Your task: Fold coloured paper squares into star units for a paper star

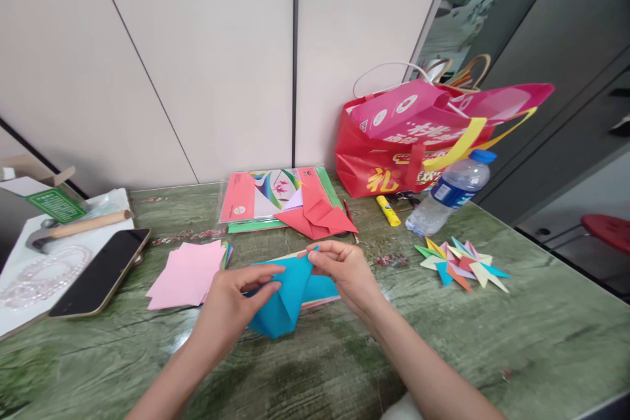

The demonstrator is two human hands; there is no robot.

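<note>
Between six and seven o'clock on my remote feed, above the green tabletop (pixel 541 335), I log the blue paper (pixel 284 308), partly folded: left hand (pixel 237 295) pinching its upper left part, right hand (pixel 348 273) pinching its upper right corner. Clocked from that paper, pink sheets (pixel 187 275) lie at nine, red folded paper (pixel 319 216) at one, yellow glue stick (pixel 388 210) at two, multicoloured paper stars (pixel 462 264) at three.

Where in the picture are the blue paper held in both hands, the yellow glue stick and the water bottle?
Blue paper (pixel 291 290): head view, on its folded face.
Yellow glue stick (pixel 388 211): head view, middle of its barrel.
Water bottle (pixel 449 193): head view, on its label.
</note>
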